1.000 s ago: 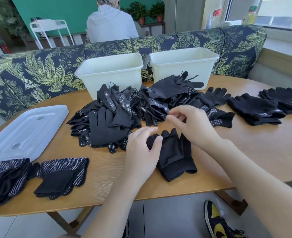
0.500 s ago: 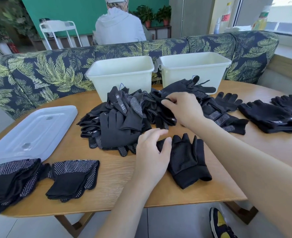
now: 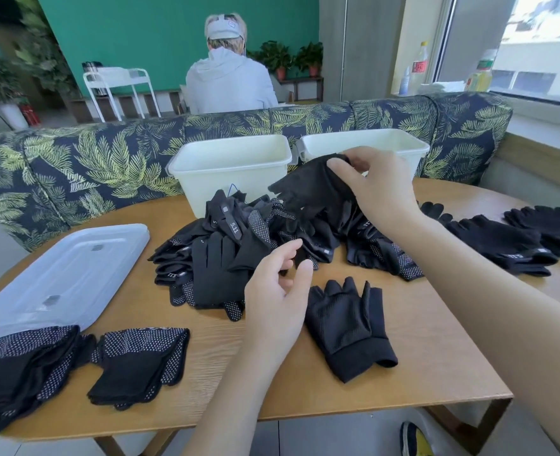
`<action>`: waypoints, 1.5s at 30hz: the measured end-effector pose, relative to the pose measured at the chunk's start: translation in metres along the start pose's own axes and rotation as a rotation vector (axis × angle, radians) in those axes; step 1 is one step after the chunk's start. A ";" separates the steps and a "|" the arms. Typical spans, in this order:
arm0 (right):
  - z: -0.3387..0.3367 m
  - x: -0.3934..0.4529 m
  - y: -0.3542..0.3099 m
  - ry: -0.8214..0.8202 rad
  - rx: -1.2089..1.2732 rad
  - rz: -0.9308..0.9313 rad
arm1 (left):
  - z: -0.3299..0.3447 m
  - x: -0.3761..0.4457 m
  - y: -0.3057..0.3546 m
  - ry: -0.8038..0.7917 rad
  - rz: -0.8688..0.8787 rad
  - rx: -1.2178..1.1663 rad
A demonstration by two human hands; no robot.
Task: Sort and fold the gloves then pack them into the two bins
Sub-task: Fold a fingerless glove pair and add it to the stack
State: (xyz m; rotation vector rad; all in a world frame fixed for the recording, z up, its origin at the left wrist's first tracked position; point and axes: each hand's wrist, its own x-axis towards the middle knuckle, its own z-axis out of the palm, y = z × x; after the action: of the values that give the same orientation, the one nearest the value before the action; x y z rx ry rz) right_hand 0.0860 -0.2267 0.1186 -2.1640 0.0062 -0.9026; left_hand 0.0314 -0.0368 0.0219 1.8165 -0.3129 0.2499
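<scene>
Head view: a glove [image 3: 308, 187] is pinched aloft by the right hand [image 3: 375, 185] over the pile [image 3: 239, 255] at the desk's far edge, cuff uppermost, while the nearer, released left hand [image 3: 277, 297] hovers beside the flat glove [image 3: 347, 327].

Right hand [image 3: 375, 189] raised, fingers [image 3: 339, 168] pinching black fabric; left hand [image 3: 277, 302] lower, loosely curled, holding nothing

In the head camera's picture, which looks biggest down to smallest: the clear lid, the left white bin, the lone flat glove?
1. clear lid, though it lies nearer the camera
2. left white bin
3. lone flat glove
</scene>
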 end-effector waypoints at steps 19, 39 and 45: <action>-0.022 -0.149 0.025 -0.312 0.446 0.197 | 0.004 -0.020 -0.007 -0.134 -0.280 -0.330; -0.038 -0.156 0.046 -0.144 0.270 0.402 | 0.005 -0.023 -0.003 -0.144 -0.072 -0.474; -0.034 -0.151 0.045 -0.358 0.790 0.677 | 0.000 -0.028 0.013 -0.226 -0.193 -0.760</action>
State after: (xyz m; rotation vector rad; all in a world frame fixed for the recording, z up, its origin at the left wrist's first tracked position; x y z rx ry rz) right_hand -0.0354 -0.2378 0.0128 -1.3887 0.1665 -0.0732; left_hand 0.0010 -0.0374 0.0247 1.1064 -0.3301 -0.1971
